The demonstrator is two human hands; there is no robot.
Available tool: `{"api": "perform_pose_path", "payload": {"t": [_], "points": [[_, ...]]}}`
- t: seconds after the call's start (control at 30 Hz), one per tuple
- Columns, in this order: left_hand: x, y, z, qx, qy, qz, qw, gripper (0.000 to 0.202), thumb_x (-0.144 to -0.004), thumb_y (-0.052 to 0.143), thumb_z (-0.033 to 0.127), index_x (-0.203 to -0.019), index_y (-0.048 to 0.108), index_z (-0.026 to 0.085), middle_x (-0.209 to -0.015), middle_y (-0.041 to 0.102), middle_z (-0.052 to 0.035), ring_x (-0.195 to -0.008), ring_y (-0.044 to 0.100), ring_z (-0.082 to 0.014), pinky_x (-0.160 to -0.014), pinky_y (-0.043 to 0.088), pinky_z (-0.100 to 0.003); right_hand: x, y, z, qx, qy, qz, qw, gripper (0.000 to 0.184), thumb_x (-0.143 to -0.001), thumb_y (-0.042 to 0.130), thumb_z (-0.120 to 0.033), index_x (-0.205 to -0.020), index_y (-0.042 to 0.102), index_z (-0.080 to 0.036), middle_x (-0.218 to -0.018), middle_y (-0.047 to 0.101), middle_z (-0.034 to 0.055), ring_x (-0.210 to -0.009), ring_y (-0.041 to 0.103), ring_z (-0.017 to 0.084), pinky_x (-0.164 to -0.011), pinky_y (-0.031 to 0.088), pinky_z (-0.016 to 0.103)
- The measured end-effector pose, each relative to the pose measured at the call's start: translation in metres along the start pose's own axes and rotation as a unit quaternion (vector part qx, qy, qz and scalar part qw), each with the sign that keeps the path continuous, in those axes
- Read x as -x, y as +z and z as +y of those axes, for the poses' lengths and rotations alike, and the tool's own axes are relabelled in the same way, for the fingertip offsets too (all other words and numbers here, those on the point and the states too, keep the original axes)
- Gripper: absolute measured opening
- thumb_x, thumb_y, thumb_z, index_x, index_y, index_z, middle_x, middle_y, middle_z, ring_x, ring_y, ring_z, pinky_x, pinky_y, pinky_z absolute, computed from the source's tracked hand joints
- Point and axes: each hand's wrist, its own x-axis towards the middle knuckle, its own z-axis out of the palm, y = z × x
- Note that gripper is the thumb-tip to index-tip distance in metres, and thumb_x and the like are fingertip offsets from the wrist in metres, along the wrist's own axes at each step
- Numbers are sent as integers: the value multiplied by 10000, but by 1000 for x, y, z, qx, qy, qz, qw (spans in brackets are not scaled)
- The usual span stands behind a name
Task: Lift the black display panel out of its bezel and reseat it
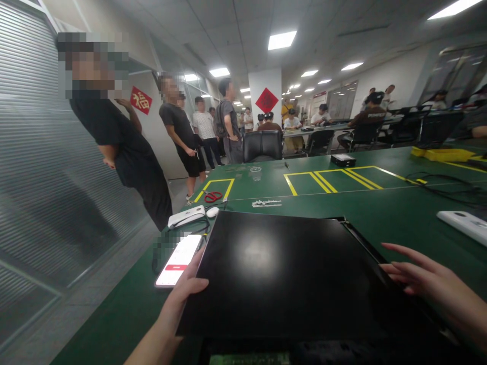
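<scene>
A large flat black panel (pixel 281 274) lies on the green table (pixel 380 208) right in front of me. My left hand (pixel 182 291) grips its left edge, thumb on top and fingers under it. My right hand (pixel 429 284) rests at the panel's right edge with fingers stretched out and apart, holding nothing. A black frame or tray edge (pixel 361 235) shows beneath the panel on the right side.
A lit phone (pixel 178 259) lies left of the panel, with a white device (pixel 186 216) and cable behind it. Red scissors (pixel 213 196) sit in a yellow-taped box. A white power strip (pixel 462 224) lies at right. Several people stand at left; others sit at far tables.
</scene>
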Motion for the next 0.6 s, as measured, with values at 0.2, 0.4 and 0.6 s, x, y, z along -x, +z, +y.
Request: {"api": "perform_pose_path", "payload": {"t": [0.2, 0.4, 0.6], "points": [[-3, -1, -2, -5, -8, -1, 1000, 802, -618, 783, 250, -1418, 714, 255, -1297, 807, -84, -1359, 629, -460, -1147, 482, -544, -5, -2, 5, 31, -34, 19, 999, 1072, -435, 741, -537, -1460, 612, -248, -845, 823, 99, -672, 628, 257, -529, 407, 323], [-16, -10, -10, -44, 18, -20, 999, 770, -521, 862, 221, -1287, 777, 238, -1267, 808, -104, -1352, 617, -480, -1139, 465, -535, -6, -1, 8, 39, -40, 25, 998, 1096, -436, 738, -551, -1462, 612, -190, -691, 762, 68, -631, 575, 242, -573, 416, 334], [-9, 0, -16, 0, -44, -34, 998, 804, -570, 854, 190, -1356, 689, 239, -1242, 810, -95, -1234, 706, -423, -1021, 543, -487, -13, -6, 13, 50, -35, 23, 998, 1068, -425, 744, -561, -1421, 606, -199, -737, 793, 74, -636, 541, 229, -622, 433, 348]]}}
